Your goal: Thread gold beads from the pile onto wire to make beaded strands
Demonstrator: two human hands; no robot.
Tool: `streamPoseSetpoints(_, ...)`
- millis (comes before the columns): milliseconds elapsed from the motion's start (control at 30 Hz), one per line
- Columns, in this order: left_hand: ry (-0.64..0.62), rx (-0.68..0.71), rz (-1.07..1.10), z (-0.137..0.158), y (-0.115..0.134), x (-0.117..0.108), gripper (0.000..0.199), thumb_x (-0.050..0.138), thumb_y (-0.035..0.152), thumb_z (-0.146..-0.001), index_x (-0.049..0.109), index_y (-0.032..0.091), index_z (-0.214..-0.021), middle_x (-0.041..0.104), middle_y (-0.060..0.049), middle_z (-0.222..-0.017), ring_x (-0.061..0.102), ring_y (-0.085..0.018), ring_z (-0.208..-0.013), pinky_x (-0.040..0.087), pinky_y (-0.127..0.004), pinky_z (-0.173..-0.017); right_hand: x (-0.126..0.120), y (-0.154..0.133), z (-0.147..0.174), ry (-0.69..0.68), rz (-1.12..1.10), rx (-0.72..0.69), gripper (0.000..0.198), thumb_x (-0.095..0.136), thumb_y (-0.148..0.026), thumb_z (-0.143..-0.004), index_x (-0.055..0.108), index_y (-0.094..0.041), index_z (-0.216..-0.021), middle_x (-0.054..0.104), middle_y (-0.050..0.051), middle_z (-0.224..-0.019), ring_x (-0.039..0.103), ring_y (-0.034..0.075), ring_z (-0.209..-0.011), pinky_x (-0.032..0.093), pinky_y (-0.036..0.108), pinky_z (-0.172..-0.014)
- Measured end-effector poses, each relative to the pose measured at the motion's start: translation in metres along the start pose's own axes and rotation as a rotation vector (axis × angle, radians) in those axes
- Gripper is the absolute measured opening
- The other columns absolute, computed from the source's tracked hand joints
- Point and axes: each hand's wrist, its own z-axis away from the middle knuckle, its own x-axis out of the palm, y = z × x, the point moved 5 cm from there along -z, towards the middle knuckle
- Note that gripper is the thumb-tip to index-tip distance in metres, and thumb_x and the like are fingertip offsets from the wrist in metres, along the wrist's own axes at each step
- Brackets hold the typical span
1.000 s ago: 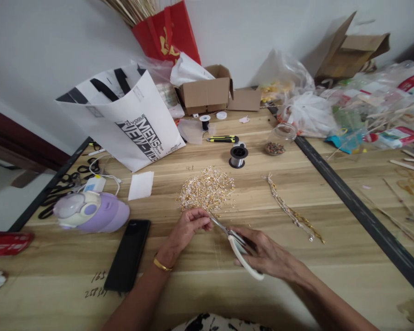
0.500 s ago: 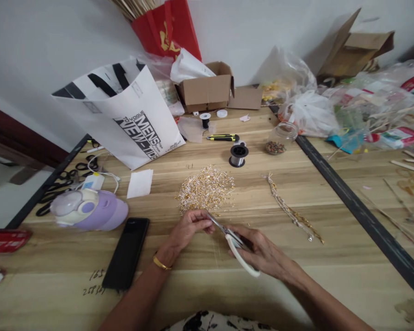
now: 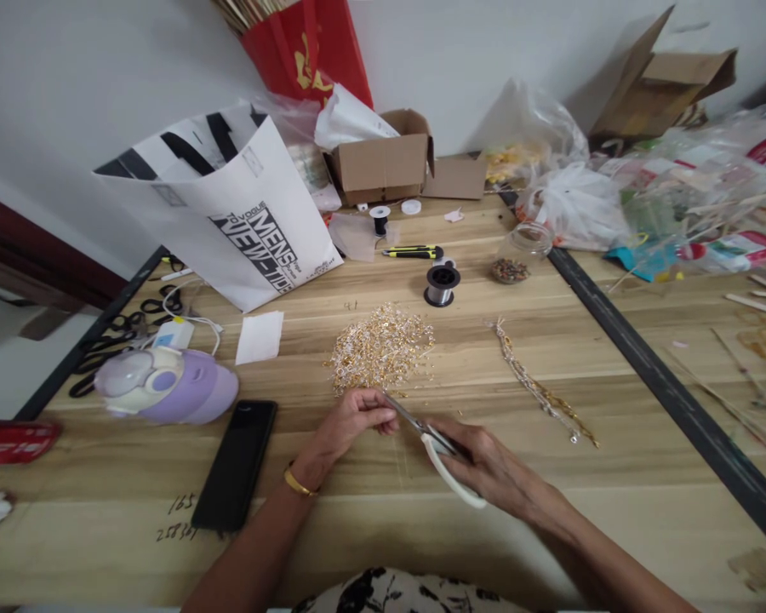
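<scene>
In the lower middle of the head view, my left hand (image 3: 356, 424) is closed in a pinch, with a gold bangle on its wrist. Faint clear thread (image 3: 403, 461) trails below its fingertips. My right hand (image 3: 488, 464) grips white-handled scissors (image 3: 454, 477), whose metal blades point up-left and reach the left fingertips. The fingers hide the blade tips. Just beyond my hands lies a loose pile of gold and clear beads (image 3: 383, 345). Right of the pile, silver and gold beaded strands (image 3: 529, 379) lie along the table.
A black phone (image 3: 236, 464) and a purple cup-like device (image 3: 185, 387) are on the left. Behind the beads stand a wire spool (image 3: 442, 285), a yellow-black utility knife (image 3: 414, 252) and a jar of small beads (image 3: 514, 260). A white paper bag (image 3: 230, 213) and a cardboard box (image 3: 383, 162) stand farther back.
My right hand and the scissors have shifted very slightly to the right and turned a little. My left hand stays almost in place. The camera view has moved slightly.
</scene>
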Motion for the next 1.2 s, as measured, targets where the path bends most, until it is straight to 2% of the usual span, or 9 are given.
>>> streamPoseSetpoints(200,-0.003,-0.026,-0.133,0.005,0.006,-0.008,0.022,0.074,0.031,-0.066,0.065,0.011,-0.07,0.067,-0.004,-0.06,0.059,-0.011,-0.053,0.047,-0.021,-0.055,-0.009,-0.002,0.013,-0.026,0.101,0.061,0.025,0.049,-0.026,-0.088,0.061,-0.018,-0.108,0.065,0.003,-0.08,0.058,0.016,-0.072,0.047,0.025,-0.068)
streamPoseSetpoints(367,0.231,0.095,-0.19,0.015,0.033,-0.027,0.016,0.073,0.027,-0.065,0.065,0.013,-0.068,0.065,-0.001,-0.059,0.057,-0.01,-0.057,0.046,-0.021,-0.059,-0.01,-0.004,0.03,-0.109,0.33,0.052,0.03,0.049,-0.025,-0.088,0.054,-0.021,-0.117,0.063,0.005,-0.094,0.061,0.018,-0.078,0.048,0.029,-0.071)
streamPoseSetpoints(500,0.322,0.125,-0.128,0.019,0.041,-0.028,0.015,0.074,0.023,-0.063,0.066,0.013,-0.07,0.065,0.001,-0.061,0.056,-0.01,-0.058,0.045,-0.021,-0.058,0.009,-0.007,0.035,-0.144,0.571,-0.037,0.036,0.048,-0.018,-0.089,0.049,-0.023,-0.125,0.062,0.007,-0.099,0.062,0.02,-0.084,0.05,0.031,-0.072)
streamPoseSetpoints(633,0.29,0.119,-0.078,0.015,0.031,-0.019,0.015,0.074,0.022,-0.062,0.068,0.013,-0.073,0.067,-0.001,-0.066,0.058,-0.011,-0.061,0.046,-0.021,-0.061,0.024,-0.02,0.034,-0.044,0.801,-0.205,0.046,0.046,-0.007,-0.085,0.045,-0.022,-0.129,0.061,0.009,-0.104,0.058,0.023,-0.094,0.049,0.037,-0.079)
streamPoseSetpoints(733,0.235,0.104,-0.014,0.011,0.022,-0.013,0.017,0.075,0.022,-0.061,0.069,0.013,-0.073,0.068,-0.002,-0.065,0.059,-0.011,-0.06,0.047,-0.022,-0.061,0.023,-0.034,0.033,-0.019,0.88,-0.274,0.046,0.045,-0.008,-0.085,0.043,-0.02,-0.13,0.06,0.011,-0.107,0.056,0.025,-0.1,0.046,0.042,-0.087)
streamPoseSetpoints(900,0.187,0.133,0.035,0.008,0.015,-0.012,0.017,0.075,0.024,-0.063,0.07,0.013,-0.075,0.069,-0.003,-0.066,0.06,-0.012,-0.061,0.048,-0.023,-0.062,0.008,-0.052,0.019,-0.139,0.736,-0.231,0.02,0.046,-0.02,-0.092,0.055,-0.022,-0.11,0.062,0.005,-0.093,0.06,0.019,-0.081,0.047,0.033,-0.072)
streamPoseSetpoints(967,0.168,0.145,0.058,0.007,0.013,-0.011,0.017,0.075,0.024,-0.064,0.07,0.012,-0.076,0.07,-0.003,-0.068,0.06,-0.012,-0.062,0.048,-0.023,-0.063,0.0,-0.05,0.005,-0.089,0.604,-0.197,0.016,0.044,-0.024,-0.093,0.057,-0.02,-0.102,0.062,0.004,-0.087,0.06,0.015,-0.071,0.045,0.027,-0.063)
streamPoseSetpoints(1100,0.13,0.149,0.093,0.005,0.01,-0.008,0.015,0.073,0.022,-0.067,0.071,0.013,-0.078,0.07,-0.003,-0.068,0.06,-0.011,-0.062,0.047,-0.021,-0.063,-0.01,-0.032,-0.032,0.098,0.287,-0.143,0.024,0.051,-0.029,-0.089,0.055,-0.017,-0.11,0.062,0.004,-0.088,0.059,0.014,-0.073,0.046,0.024,-0.063)
streamPoseSetpoints(1200,0.115,0.157,0.104,0.003,0.009,-0.005,0.014,0.072,0.021,-0.067,0.071,0.013,-0.078,0.069,-0.002,-0.067,0.06,-0.01,-0.06,0.047,-0.021,-0.062,-0.007,-0.015,-0.058,0.099,0.129,-0.105,0.023,0.056,-0.035,-0.086,0.059,-0.014,-0.095,0.061,0.002,-0.077,0.054,0.011,-0.065,0.042,0.022,-0.059)
